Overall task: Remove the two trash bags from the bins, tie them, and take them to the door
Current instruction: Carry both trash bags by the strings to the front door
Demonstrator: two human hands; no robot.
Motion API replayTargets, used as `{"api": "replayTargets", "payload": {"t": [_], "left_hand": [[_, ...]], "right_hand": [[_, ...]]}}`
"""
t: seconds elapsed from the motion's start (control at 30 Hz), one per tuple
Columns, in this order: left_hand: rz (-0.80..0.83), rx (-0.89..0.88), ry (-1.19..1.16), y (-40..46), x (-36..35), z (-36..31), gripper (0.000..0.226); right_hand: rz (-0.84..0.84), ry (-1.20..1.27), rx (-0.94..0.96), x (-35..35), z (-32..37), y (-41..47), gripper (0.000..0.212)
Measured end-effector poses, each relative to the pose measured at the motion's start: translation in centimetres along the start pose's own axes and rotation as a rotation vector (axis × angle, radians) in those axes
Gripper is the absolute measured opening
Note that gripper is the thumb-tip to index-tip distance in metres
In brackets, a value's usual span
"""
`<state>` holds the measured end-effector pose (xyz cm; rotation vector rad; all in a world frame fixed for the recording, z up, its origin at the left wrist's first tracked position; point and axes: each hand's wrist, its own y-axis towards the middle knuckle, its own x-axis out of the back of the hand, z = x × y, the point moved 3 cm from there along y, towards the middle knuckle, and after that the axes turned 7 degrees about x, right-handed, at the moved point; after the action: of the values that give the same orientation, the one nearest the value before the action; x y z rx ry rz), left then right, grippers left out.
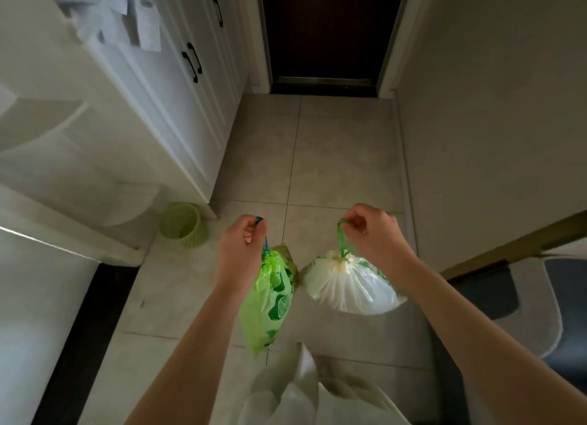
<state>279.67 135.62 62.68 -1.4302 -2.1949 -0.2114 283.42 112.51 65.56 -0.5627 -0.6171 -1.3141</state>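
A green trash bag (270,301) with a printed pattern hangs from my left hand (243,245), which is closed on its blue drawstring. A white trash bag (349,285) hangs from my right hand (373,231), closed on its green drawstring. Both bags are tied shut at the neck and hang clear of the tiled floor (333,158). The dark door (327,31) stands shut straight ahead at the far end of the floor.
A small green basket bin (182,223) stands on the floor at the left, beside white cabinets (165,107). A plain wall (492,123) runs along the right. A grey mat (495,294) lies at the lower right.
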Motion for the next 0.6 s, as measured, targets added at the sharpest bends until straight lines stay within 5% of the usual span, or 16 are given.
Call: {"api": "replayTargets", "payload": {"t": [0.6], "left_hand": [[0.120,-0.064,0.029,37.3,-12.2,-14.1,0.013]], "right_hand": [[-0.136,-0.065,-0.045,5.0,-2.2,39.5,0.006]]}}
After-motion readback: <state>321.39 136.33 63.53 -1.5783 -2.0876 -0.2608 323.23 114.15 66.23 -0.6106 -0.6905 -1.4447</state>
